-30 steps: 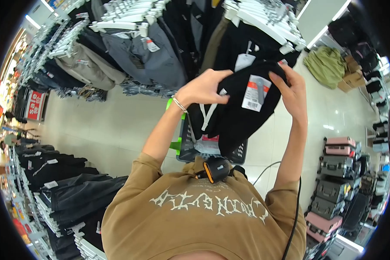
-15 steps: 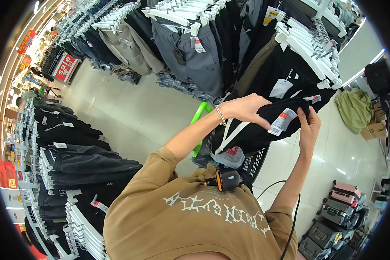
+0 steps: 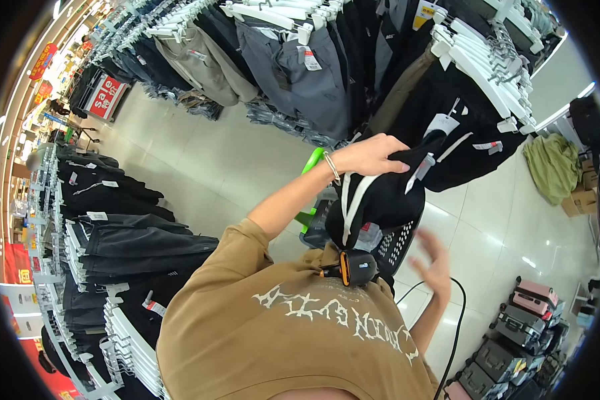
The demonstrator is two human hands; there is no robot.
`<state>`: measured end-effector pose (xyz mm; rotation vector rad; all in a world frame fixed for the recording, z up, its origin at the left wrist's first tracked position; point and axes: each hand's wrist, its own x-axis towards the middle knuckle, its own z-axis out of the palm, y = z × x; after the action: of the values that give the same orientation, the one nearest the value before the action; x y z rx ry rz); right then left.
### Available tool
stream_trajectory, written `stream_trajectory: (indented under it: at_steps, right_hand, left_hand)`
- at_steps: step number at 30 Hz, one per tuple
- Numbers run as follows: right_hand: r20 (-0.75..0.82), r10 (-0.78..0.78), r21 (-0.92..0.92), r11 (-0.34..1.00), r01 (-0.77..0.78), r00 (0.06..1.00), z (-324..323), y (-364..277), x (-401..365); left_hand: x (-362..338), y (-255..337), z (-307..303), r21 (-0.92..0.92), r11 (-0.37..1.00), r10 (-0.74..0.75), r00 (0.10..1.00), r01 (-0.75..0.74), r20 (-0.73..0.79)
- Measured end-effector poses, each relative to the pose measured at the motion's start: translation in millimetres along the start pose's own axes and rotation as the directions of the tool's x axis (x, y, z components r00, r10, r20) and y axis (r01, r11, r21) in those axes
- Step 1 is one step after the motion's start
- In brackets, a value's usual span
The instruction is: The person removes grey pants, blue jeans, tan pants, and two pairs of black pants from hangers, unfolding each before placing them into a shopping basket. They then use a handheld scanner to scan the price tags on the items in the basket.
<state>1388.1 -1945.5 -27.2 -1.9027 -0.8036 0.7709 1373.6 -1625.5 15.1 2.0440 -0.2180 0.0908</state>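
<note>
My left hand (image 3: pixel 373 157), with a bracelet at the wrist, is closed on the waist end of a pair of black pants (image 3: pixel 387 200) with white stripes. The pants hang over a black perforated basket (image 3: pixel 400 243) with a green handle (image 3: pixel 305 220). A white price tag (image 3: pixel 420 170) dangles from them, turned partly edge-on. Apart from the pants, my right hand (image 3: pixel 433 263) is low to the right, holding nothing, its fingers apart and slightly blurred. Against my chest rests a black-and-orange device (image 3: pixel 357 269), like a barcode scanner.
Black pants on white hangers (image 3: pixel 480 67) hang just beyond my hands. Grey shorts (image 3: pixel 293 60) hang at the back, and dark pants (image 3: pixel 140 243) line a rack on the left. Suitcases (image 3: pixel 500 360) stand lower right; a green cloth (image 3: pixel 550 167) covers boxes. A black cable (image 3: pixel 459 327) runs beside me.
My right hand has let go of the pants and dropped down and toward me. My left hand has shifted slightly left and up, still gripping; the tag has swung edge-on.
</note>
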Motion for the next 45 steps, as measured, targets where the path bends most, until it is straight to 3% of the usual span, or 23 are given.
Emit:
stream_trajectory:
  at_steps: [2, 3, 6, 8, 9, 13, 15, 16, 18, 19, 20, 22, 23, 24, 25, 26, 28, 29, 32, 36, 38, 42, 45]
  right_hand:
    - [0.347, 0.054, 0.130, 0.986, -0.106, 0.936, 23, -4, -18]
    - [0.403, -0.051, 0.238, 0.970, -0.051, 0.914, 40, 2, -22]
    - [0.493, -0.017, 0.440, 0.867, -0.233, 0.870, 74, -4, -20]
    - [0.463, -0.053, 0.470, 0.861, -0.195, 0.885, 78, -9, -12]
    - [0.452, -0.098, 0.490, 0.858, -0.155, 0.886, 79, -10, -9]
    - [0.450, -0.149, 0.420, 0.905, -0.062, 0.880, 97, 9, 2]
    - [0.618, -0.150, 0.373, 0.920, -0.120, 0.772, 106, 16, 12]
    - [0.610, -0.148, 0.377, 0.919, -0.120, 0.778, 109, 12, 10]
    - [0.355, 0.062, 0.329, 0.926, -0.186, 0.933, 118, -10, 4]
    - [0.320, -0.179, 0.541, 0.841, -0.024, 0.930, 115, -35, 15]
    - [0.319, -0.176, 0.544, 0.839, -0.028, 0.931, 118, -43, 22]
    - [0.517, -0.261, 0.747, 0.604, -0.279, 0.815, 125, -51, 30]
    - [0.442, -0.232, 0.807, 0.525, -0.271, 0.867, 127, -53, 30]
    - [0.290, -0.183, 0.794, 0.595, -0.129, 0.939, 116, -67, 33]
    - [0.261, -0.067, 0.776, 0.608, -0.168, 0.963, 108, -66, 38]
    - [0.186, -0.120, 0.821, 0.564, -0.088, 0.975, 98, -63, 49]
    - [-0.030, -0.038, 0.761, 0.647, 0.047, 0.999, 81, -57, 66]
    - [-0.158, 0.022, 0.732, 0.674, 0.102, 0.987, 78, -50, 77]
    - [-0.277, 0.124, 0.796, 0.584, 0.156, 0.953, 73, -47, 106]
    - [-0.303, 0.156, 0.739, 0.661, 0.129, 0.940, 72, -56, 116]
    - [-0.396, 0.111, 0.713, 0.662, 0.230, 0.911, 69, -65, 116]
    - [-0.298, 0.194, 0.604, 0.796, 0.027, 0.934, 70, -48, 114]
    - [-0.321, 0.205, 0.642, 0.764, 0.053, 0.925, 70, -48, 110]
  left_hand:
    - [-3, 4, -9, 0.051, 0.999, -0.011, 0.999, 0.009, 0.034]
    - [-4, 1, -13, 0.059, 0.998, 0.014, 0.999, -0.016, 0.036]
    - [-6, -2, -16, -0.047, 0.999, 0.005, 1.000, -0.006, -0.026]
    - [-4, 0, -22, -0.068, 0.993, -0.093, 0.995, 0.094, 0.018]
    - [-4, -4, -25, 0.021, 0.992, -0.124, 0.992, 0.124, 0.011]
    - [0, -10, -32, -0.009, 1.000, 0.010, 0.999, -0.011, -0.051]
    - [0, -7, -39, 0.013, 0.999, -0.035, 0.998, 0.036, -0.043]
    - [1, -3, -42, 0.012, 0.998, -0.055, 0.998, 0.056, -0.043]
    - [4, -9, -48, -0.046, 0.998, -0.047, 0.998, 0.045, -0.052]
    - [5, -14, -54, -0.025, 0.997, -0.075, 0.996, 0.074, -0.043]
    - [6, -18, -58, -0.018, 0.998, -0.053, 0.997, 0.052, -0.055]
    - [7, -16, -68, -0.032, 0.994, -0.104, 0.993, 0.102, -0.057]
    - [7, -17, -71, -0.030, 0.994, -0.105, 0.993, 0.103, -0.054]
    - [6, -16, -74, -0.032, 0.993, -0.114, 0.992, 0.112, -0.052]
    - [5, -14, -76, -0.032, 0.993, -0.114, 0.992, 0.112, -0.050]
    - [5, -14, -77, -0.031, 0.993, -0.111, 0.993, 0.110, -0.047]
    - [2, -18, -79, -0.029, 0.995, -0.100, 0.994, 0.099, -0.049]
    - [1, -14, -79, -0.014, 0.995, -0.098, 0.994, 0.097, -0.043]
    - [-1, -5, -76, -0.009, 0.996, -0.087, 0.996, 0.087, -0.028]
    - [-3, -1, -72, 0.034, 0.999, -0.041, 0.999, 0.042, -0.011]
    - [-3, 2, -72, 0.066, 0.998, -0.017, 1.000, 0.019, -0.019]
    - [-3, 2, -73, 0.104, 0.993, -0.055, 0.998, 0.058, -0.029]
    - [-3, -4, -74, 0.122, 0.991, -0.056, 0.997, 0.061, -0.046]
